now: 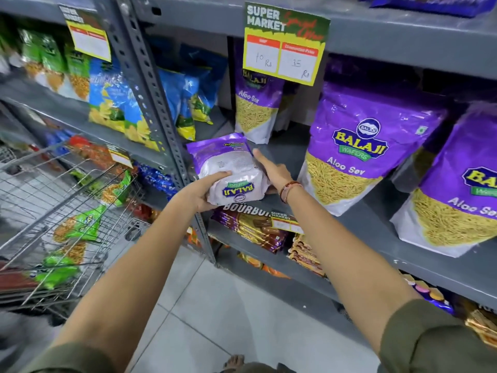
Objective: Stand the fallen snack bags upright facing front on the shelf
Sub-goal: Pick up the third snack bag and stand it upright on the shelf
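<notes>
A purple and white Balaji snack bag (pixel 228 162) lies flat on the grey shelf (pixel 357 224), its back side up and its logo upside down toward me. My left hand (pixel 200 191) grips its near left corner. My right hand (pixel 271 170) presses against its right edge, index finger stretched along the bag. Three purple Aloo Sev bags stand upright and face front: one at the back (pixel 255 103), one in the middle (pixel 360 146), one at the right edge (pixel 457 189).
A perforated steel upright (pixel 150 98) stands just left of the fallen bag. Blue snack bags (pixel 188 95) fill the bay beyond it. A wire trolley (pixel 61 211) with green packs is at my left. Biscuit packs (pixel 255 227) sit on the shelf below. A price card (pixel 285 44) hangs above.
</notes>
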### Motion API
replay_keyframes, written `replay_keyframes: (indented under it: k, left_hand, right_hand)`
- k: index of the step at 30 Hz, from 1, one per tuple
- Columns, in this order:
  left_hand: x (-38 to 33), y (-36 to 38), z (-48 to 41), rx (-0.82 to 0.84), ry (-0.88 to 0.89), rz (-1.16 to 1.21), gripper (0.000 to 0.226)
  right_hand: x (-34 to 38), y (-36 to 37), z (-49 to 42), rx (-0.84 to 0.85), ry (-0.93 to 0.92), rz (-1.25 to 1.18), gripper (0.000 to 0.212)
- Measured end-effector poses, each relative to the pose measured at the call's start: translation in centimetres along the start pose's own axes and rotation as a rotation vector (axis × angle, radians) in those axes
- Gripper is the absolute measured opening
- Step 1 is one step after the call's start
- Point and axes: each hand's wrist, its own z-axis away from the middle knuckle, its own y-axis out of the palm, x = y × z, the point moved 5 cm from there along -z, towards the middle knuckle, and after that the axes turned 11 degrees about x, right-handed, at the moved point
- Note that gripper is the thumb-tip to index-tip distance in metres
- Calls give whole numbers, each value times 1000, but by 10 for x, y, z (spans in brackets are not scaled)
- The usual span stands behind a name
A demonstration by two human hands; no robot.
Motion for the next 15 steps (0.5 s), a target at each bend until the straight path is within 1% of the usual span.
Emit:
replay_keyframes:
  k: [1, 3, 4, 5, 7, 8, 9, 10, 11, 12, 13, 14, 15]
  left_hand:
    - [0, -2, 4, 5, -13, -6, 18]
    - [3, 1, 14, 32, -48, -41, 15]
    - [6, 0, 19, 36, -62, -71, 16]
    - [9, -1, 23, 47, -71, -113, 18]
    - [13, -7, 30, 72, -75, -204, 34]
    - [13, -11, 32, 75, -72, -242, 44]
    - [12, -18, 32, 59, -58, -258, 48]
    - [9, -22, 32, 47, -28, -259, 44]
    - [4, -26, 32, 28, 21, -251, 40]
    - [-2, -29, 32, 13, 81, -230, 41]
    - [-12, -31, 31, -2, 148, -223, 47]
    - [-18, -32, 31, -25, 206, -228, 51]
    - [-27, -30, 32, -51, 267, -253, 48]
  right_hand:
    - [-4, 5, -2, 80, 36, -50, 96]
    - [-4, 20, 2, 293, 66, -201, 69]
    - [-6, 26, 1, 384, 61, -275, 60]
    - [-6, 30, 1, 439, 53, -323, 56]
    - [-10, 37, -3, 462, 29, -358, 54]
    - [-13, 40, -5, 452, 10, -385, 56]
    - [-14, 41, -7, 420, -10, -405, 58]
    - [-13, 40, -8, 379, -47, -416, 55]
    - [-12, 36, -9, 337, -92, -417, 45]
    - [-8, 33, -9, 318, -141, -400, 35]
    - [1, 31, -7, 320, -201, -368, 27]
    - [8, 28, -5, 320, -253, -328, 23]
    - [19, 24, -4, 315, -316, -295, 22]
